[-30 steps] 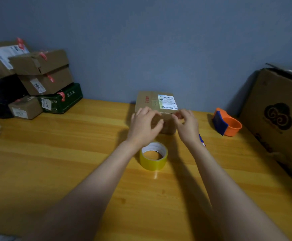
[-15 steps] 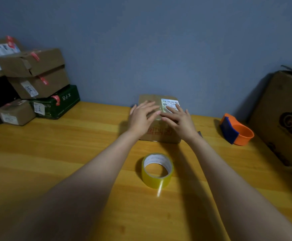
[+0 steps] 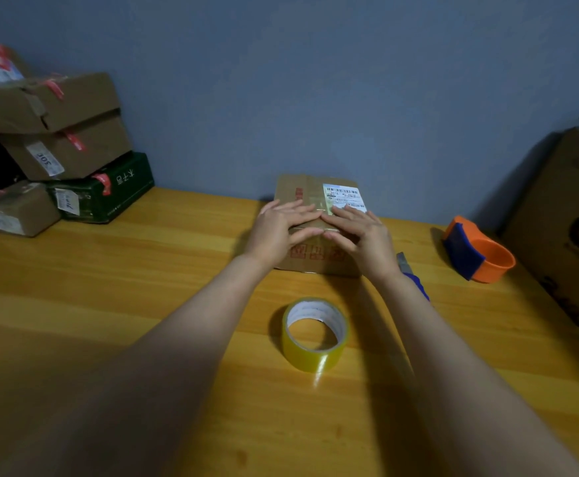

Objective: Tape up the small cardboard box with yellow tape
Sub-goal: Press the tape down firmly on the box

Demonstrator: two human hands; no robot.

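Observation:
A small cardboard box [image 3: 302, 191] with a white shipping label stands at the back of the wooden table, close to the wall. Both palms lie flat on its near top edge. My left hand [image 3: 281, 228] covers the left part, fingers stretched and pointing right. Opposite it, my right hand [image 3: 364, 235] rests on the right part, fingers pointing left, and the fingertips of both hands almost meet over the middle seam. The roll of yellow tape [image 3: 315, 333] lies flat on the table just in front of the box, between my forearms, untouched.
An orange and blue tape dispenser [image 3: 477, 249] sits to the right. A blue-handled tool [image 3: 413, 275] peeks out beside my right wrist. A stack of parcels [image 3: 57, 146] fills the far left corner. A large cardboard box [image 3: 570, 228] leans at the right edge.
Both hands slid from the box's front face up onto its top and now press flat there. The view shifted, so the tape roll appears lower in the frame.

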